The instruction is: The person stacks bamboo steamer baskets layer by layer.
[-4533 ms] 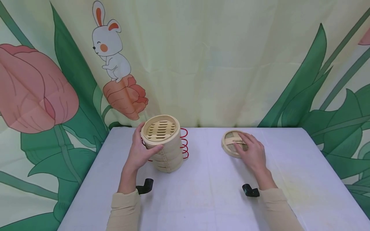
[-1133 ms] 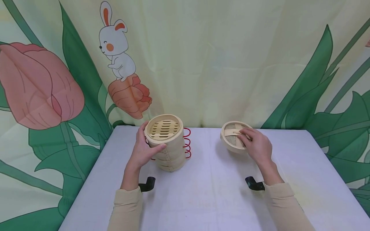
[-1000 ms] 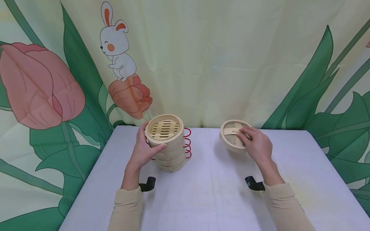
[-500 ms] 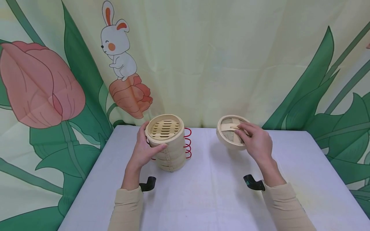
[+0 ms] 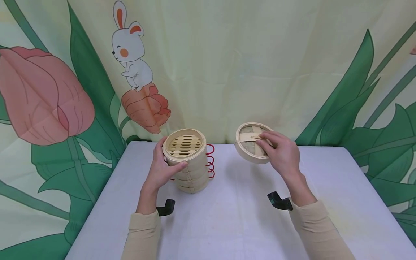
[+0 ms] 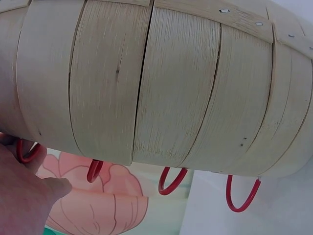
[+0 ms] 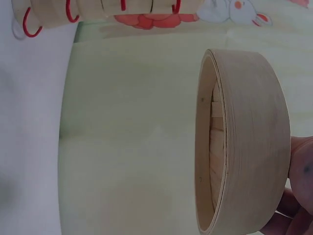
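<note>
In the head view a stack of bamboo steamer baskets (image 5: 191,175) stands on the table, its slatted top tier uncovered. Red loop handles (image 6: 171,182) run down its sides. My left hand (image 5: 160,168) grips the stack near the top from the left, thumb across the front. To the right, my right hand (image 5: 282,151) pinches the strip handle of the round woven steamer lid (image 5: 248,146). That lid hangs tilted above the table, its shadow below it. In the right wrist view the lid's side wall (image 7: 254,142) and hollow underside show, with the fingers partly hidden behind it.
A white cloth covers the table (image 5: 221,224). Behind its far edge hangs a printed curtain (image 5: 227,72) with a rabbit, carrot and tulip. Black wrist-camera mounts (image 5: 166,207) stick out from both wrists. Between stack and lid lies a stretch of bare cloth.
The right hand has lifted the steamer lid off the table and carried it up and left, toward the stack. The left hand has kept its grip on the stack, which stays in place.
</note>
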The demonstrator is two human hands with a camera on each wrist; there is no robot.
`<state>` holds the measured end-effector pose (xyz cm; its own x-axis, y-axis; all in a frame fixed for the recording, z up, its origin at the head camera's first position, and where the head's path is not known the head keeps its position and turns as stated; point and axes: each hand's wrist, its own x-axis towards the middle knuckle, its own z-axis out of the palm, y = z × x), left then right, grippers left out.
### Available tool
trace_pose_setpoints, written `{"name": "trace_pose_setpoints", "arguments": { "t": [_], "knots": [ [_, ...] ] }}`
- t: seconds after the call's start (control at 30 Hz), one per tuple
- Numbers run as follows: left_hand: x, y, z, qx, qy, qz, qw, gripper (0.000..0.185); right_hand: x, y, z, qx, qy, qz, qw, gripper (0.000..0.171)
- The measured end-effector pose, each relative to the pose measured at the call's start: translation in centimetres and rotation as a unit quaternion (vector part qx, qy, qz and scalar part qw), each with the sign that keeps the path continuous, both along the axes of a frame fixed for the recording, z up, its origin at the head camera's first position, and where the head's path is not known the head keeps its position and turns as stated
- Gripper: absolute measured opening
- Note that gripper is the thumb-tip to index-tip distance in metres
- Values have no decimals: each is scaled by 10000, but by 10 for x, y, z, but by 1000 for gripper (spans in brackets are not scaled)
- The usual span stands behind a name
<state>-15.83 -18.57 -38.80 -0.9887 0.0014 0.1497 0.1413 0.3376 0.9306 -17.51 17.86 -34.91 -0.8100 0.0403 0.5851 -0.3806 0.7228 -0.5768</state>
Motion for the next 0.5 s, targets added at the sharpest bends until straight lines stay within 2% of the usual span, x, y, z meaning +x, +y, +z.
{"name": "trace_pose_setpoints", "arguments": {
  "t": [0.5],
  "knots": [
    [-1,0,-4,-8,38,64,10000,117,-3,-30,13,-222,276,350,9988,18]
  ]
}}
